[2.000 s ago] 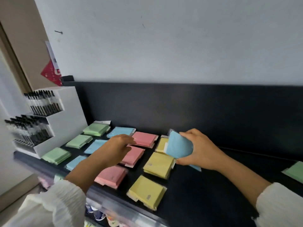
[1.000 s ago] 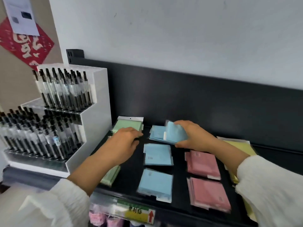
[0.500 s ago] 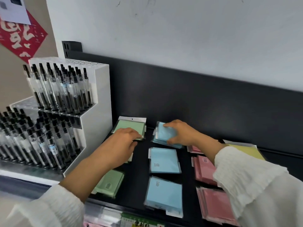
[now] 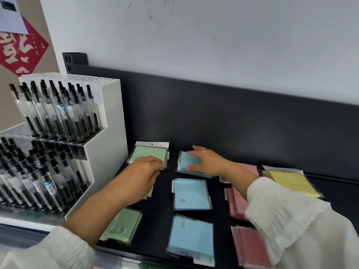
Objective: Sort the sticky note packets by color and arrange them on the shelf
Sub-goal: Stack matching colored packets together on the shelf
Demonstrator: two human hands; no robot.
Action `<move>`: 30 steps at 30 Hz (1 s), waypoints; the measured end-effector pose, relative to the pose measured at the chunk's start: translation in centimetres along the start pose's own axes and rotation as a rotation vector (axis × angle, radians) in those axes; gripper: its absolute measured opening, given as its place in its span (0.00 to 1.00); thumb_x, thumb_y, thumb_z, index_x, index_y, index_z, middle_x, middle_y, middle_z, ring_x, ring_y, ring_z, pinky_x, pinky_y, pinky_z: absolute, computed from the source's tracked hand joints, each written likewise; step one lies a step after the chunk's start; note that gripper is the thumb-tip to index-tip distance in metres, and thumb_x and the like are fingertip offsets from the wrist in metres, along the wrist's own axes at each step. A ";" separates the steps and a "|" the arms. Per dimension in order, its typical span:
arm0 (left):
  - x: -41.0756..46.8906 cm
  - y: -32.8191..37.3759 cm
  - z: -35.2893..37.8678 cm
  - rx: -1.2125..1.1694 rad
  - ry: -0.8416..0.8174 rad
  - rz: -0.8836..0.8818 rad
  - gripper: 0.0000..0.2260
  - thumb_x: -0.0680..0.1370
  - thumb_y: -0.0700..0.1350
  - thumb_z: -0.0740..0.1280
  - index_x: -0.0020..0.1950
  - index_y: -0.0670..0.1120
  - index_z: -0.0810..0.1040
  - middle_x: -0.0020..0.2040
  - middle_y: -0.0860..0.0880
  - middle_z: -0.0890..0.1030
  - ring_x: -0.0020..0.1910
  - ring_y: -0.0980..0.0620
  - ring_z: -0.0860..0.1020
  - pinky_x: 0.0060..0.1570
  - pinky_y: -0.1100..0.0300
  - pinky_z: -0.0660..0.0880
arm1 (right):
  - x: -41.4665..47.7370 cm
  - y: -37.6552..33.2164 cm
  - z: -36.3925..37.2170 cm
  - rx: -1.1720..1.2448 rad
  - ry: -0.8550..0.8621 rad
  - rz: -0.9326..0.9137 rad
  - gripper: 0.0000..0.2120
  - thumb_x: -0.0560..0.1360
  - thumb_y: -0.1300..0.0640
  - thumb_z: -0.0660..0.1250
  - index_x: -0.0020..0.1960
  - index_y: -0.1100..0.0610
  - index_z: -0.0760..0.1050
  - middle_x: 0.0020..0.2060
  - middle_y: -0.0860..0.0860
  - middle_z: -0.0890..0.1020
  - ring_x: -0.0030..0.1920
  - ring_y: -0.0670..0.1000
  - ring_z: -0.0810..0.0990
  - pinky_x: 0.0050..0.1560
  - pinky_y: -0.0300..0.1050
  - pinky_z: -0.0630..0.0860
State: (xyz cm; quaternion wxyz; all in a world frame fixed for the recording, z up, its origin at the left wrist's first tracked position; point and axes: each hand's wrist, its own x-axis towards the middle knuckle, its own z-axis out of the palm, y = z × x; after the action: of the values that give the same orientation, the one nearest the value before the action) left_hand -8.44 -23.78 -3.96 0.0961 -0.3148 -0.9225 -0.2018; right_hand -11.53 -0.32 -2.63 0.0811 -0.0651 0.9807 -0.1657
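Sticky note packets lie in colour columns on a black shelf [image 4: 159,212]. The green column is at the left: a rear packet [image 4: 149,153], a front one [image 4: 124,227], and a middle one mostly hidden under my left hand [image 4: 142,174]. That hand's curled fingertips touch the rear green packet's front edge. The blue column has a rear packet [image 4: 189,162], a middle one [image 4: 191,194] and a front one [image 4: 191,238]. My right hand [image 4: 208,162] lies on the rear blue packet with thumb and fingers spread across it. Pink packets [image 4: 250,247] and a yellow packet [image 4: 291,181] lie to the right.
A white stepped display stand [image 4: 108,152] full of black pens stands hard against the shelf's left end. A black back panel [image 4: 233,123] rises behind the packets. My right sleeve [image 4: 303,226] covers part of the pink column. A red paper decoration [image 4: 19,53] hangs on the left wall.
My right hand carried a blue packet left from the yellow column and laid it on the rear blue packet; its fingers have spread over it. My left hand moved to the rear green packet.
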 end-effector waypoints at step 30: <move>2.8 10.3 1.5 0.271 -0.048 0.311 0.19 0.80 0.41 0.55 0.71 0.51 0.65 0.69 0.54 0.69 0.67 0.53 0.66 0.67 0.59 0.64 | -16.7 5.8 -4.5 -0.016 0.281 0.102 0.22 0.76 0.52 0.65 0.69 0.51 0.68 0.67 0.48 0.73 0.65 0.49 0.72 0.64 0.42 0.67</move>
State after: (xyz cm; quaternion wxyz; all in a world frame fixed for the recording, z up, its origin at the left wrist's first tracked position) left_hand -4.35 -14.20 -1.25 0.1457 -0.4424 -0.8835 -0.0509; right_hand 3.42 9.16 1.94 -0.0490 0.0081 0.9857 -0.1612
